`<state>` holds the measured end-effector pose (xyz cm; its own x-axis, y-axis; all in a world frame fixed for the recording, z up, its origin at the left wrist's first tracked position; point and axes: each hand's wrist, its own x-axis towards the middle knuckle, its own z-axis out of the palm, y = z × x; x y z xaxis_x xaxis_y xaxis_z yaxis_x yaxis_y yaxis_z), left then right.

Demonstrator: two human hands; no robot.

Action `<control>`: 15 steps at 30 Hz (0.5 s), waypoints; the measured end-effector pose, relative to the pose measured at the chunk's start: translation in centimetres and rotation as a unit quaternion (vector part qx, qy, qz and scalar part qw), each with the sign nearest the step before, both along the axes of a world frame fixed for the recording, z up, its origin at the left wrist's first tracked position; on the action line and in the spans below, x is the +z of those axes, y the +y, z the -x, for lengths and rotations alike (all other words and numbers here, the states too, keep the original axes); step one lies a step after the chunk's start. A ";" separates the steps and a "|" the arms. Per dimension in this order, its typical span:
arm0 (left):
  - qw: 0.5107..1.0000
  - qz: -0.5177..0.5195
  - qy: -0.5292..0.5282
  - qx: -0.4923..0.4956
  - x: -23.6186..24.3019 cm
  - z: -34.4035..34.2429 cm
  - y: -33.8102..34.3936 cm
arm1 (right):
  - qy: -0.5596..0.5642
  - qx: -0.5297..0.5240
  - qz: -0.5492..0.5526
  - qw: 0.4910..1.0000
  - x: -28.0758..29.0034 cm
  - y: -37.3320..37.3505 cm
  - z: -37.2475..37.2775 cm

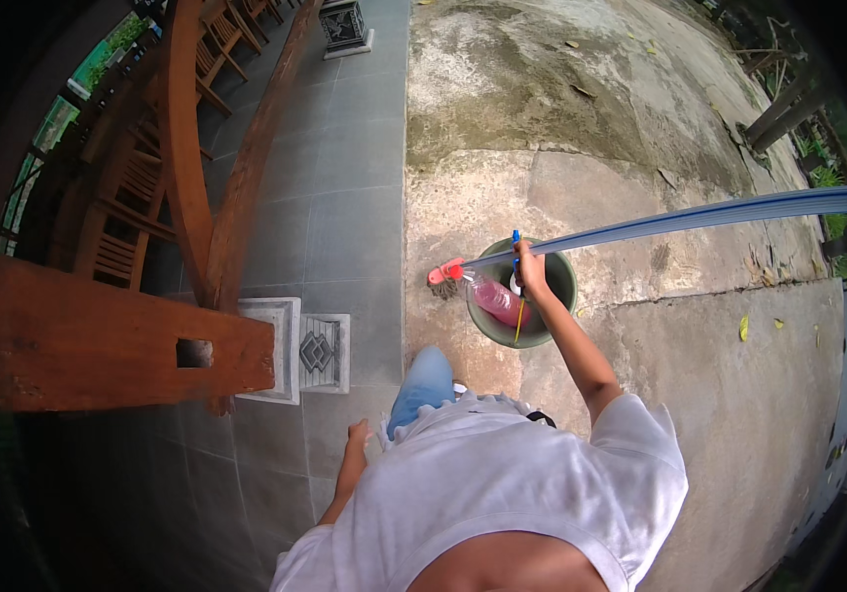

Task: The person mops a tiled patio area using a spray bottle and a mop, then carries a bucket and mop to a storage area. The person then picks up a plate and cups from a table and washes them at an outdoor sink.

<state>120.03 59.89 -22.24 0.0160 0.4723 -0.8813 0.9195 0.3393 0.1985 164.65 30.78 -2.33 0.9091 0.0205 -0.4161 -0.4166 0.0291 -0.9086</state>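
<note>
My right hand [532,272] is closed at a grey-green bucket [565,314], around what looks like its handle, with blue parts beside the fingers. In the bucket lies a clear bottle of pink liquid [495,298], its red top poking past the left rim. A long blue pole [699,216] slants across the bucket and out to the right, passing just by my fingers; I cannot tell if they grip it too. A thin yellow strip [519,322] shows near the bucket's front. My left hand [358,431] hangs low at my side, fingers curled, with nothing visible in it.
Grey tiles [359,197] border rough concrete [502,183] just left of the bucket. A carved stone post base [323,353] and thick wooden beam [117,340] stand on the left, with wooden chairs [132,187] behind. Far right are posts [786,118] and plants.
</note>
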 end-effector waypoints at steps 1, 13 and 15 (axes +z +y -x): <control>0.999 0.021 0.047 -0.010 0.1 1.0 -0.4 | 0.004 -0.014 -0.002 1.000 0.3 -0.4 -1.4; 0.990 0.007 -0.005 -0.143 -3.6 -29.1 11.4 | 0.051 -0.127 -0.016 0.990 3.5 -1.9 -26.7; 0.975 -0.019 -0.183 -0.122 -3.3 -41.1 12.6 | 0.040 -0.124 -0.013 0.991 5.5 -1.1 -30.3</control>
<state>161.14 72.48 -25.58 0.4414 0.4468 -0.7782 0.8376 0.1059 0.5359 194.92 29.68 3.12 0.8518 -0.1871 -0.4893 -0.4642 0.1633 -0.8706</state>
